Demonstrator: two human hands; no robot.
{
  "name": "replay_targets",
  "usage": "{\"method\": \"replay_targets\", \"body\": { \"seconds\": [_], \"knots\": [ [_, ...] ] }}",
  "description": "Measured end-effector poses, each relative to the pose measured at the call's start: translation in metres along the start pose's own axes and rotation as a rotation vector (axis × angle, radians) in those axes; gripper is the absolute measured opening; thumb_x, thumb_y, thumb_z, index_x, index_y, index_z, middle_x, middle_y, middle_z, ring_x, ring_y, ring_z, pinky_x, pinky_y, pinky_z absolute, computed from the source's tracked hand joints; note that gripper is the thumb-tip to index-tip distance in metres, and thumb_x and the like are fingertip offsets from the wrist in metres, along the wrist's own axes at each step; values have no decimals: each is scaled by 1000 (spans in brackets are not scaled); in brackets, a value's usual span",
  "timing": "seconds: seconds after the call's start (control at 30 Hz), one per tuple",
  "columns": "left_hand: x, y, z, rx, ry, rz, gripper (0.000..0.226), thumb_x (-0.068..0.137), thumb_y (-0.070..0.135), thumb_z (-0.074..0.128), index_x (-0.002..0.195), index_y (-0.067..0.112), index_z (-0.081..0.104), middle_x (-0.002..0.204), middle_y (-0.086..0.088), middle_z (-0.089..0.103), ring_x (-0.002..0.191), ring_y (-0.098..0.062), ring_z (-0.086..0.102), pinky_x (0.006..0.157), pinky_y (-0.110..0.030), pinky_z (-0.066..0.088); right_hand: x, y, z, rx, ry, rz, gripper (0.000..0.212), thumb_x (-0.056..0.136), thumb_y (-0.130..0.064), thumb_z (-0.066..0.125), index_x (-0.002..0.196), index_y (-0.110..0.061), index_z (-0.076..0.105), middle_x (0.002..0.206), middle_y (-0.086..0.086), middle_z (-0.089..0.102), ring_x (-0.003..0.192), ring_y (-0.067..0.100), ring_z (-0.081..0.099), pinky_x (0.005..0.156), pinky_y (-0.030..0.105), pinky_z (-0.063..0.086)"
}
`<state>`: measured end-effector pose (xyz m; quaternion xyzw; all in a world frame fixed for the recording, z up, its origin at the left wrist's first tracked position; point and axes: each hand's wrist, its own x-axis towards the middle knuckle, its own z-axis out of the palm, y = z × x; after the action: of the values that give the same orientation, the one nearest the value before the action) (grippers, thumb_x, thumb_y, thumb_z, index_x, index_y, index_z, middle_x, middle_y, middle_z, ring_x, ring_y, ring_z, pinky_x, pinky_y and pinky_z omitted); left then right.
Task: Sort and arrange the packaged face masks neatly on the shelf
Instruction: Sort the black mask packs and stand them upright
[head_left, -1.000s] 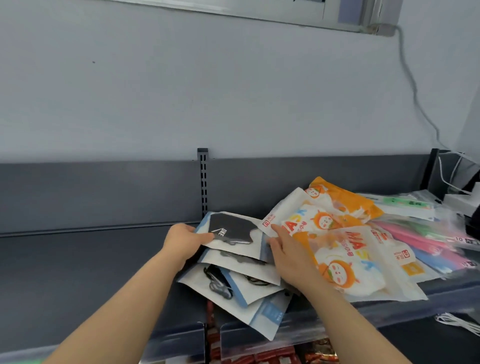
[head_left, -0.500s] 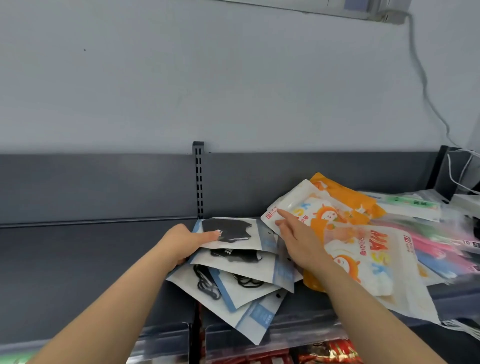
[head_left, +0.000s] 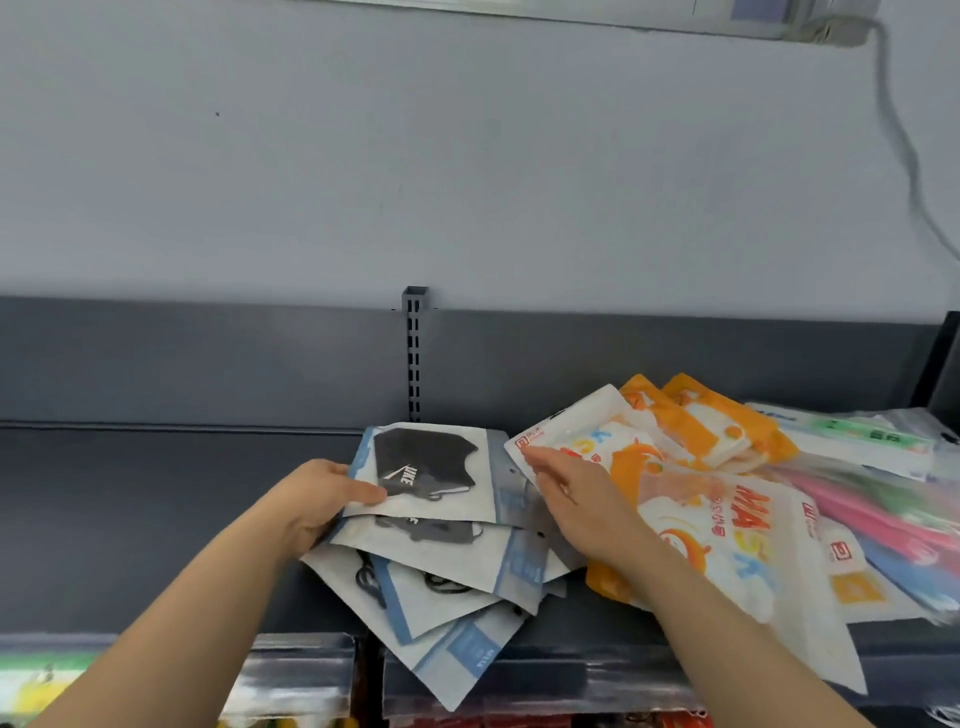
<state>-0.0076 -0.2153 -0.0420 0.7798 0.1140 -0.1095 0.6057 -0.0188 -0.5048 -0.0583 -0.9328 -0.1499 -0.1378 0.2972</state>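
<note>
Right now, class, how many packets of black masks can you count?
4 packets: the top packet held by the left hand, the second packet, third packet and bottom packet fanned beneath toward the shelf edge. More may be hidden.

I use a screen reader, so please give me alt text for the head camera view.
A person's left hand grips a fanned stack of black-mask packets on a grey shelf, while the right hand, held flat, rests on orange mask packs beside them.

Grey shelf (head_left: 156, 519) is carrying 3 heaps: black-mask packs (head_left: 441, 566) fanning out at centre w/ lowest corner hanging over front edge; orange packs (head_left: 727, 525) lying just right of them; pink & green packs (head_left: 893, 483), blurred, lying far right.
</note>
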Motion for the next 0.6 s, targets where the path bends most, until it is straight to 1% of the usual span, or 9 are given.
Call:
{"method": "replay_targets", "body": {
  "seconds": [0.1,0.17,0.23,0.27,0.3,0.4,0.47,0.53,0.6],
  "knots": [
    [-6,-6,-6,-62,44,12,31,80,-6,69,110,-9,62,101,-31,70,97,-49,66,87,-58,54,1,-5,0,-73,-46,-45,35,101,-27,42,134,-25,52,135,-8,54,122,8,47,101,22,35],
    [-9,-9,-9,-42,76,50,30,80,-3,69,109,-6,63,101,-30,70,97,-49,66,88,-59,54,-1,-9,1,-142,-90,-47,32,100,-31,45,129,-23,56,129,-8,56,117,11,50,99,24,39],
    [-10,-11,-13,7,115,97,29,79,1,69,108,-1,64,100,-25,71,94,-44,67,86,-53,56,-3,-12,4,-208,-141,-29,27,99,-32,45,113,-19,63,115,-4,62,103,15,56,90,28,46],
    [-10,-11,-15,23,130,113,29,79,4,69,108,1,64,99,-22,71,92,-41,68,82,-48,57,-3,-14,6,-245,-171,-20,26,99,-32,43,105,-17,64,107,-2,63,96,16,57,85,30,49],
    [-10,-12,-17,32,141,123,30,79,6,69,108,2,63,99,-20,71,88,-37,68,76,-43,57,-3,-14,8,-279,-200,-10,26,100,-30,41,103,-17,64,104,0,63,92,16,57,83,31,49],
    [-8,-13,-21,44,126,114,31,79,8,68,109,1,62,94,-14,68,77,-26,64,65,-34,55,-3,-12,14,-342,-237,34,26,100,-22,34,108,-18,59,109,2,61,95,18,56,82,33,48],
    [-7,-11,-20,38,81,90,29,79,10,70,105,-2,64,86,-13,67,72,-23,63,61,-31,53,-1,-7,13,-350,-223,99,23,99,-18,34,107,-17,56,110,3,59,95,18,54,79,31,46],
    [-6,-7,-16,33,57,82,32,78,22,78,98,-1,66,86,-14,71,74,-25,69,62,-31,56,1,-4,11,-322,-203,154,21,99,-17,33,101,-17,55,108,4,59,91,17,53,76,29,43],
    [-5,0,-10,76,57,92,42,75,37,83,91,3,64,79,-9,71,66,-22,69,54,-27,56,3,-3,11,-296,-197,168,21,100,-18,32,95,-19,53,106,4,60,91,18,53,73,28,39]
  ]
}}
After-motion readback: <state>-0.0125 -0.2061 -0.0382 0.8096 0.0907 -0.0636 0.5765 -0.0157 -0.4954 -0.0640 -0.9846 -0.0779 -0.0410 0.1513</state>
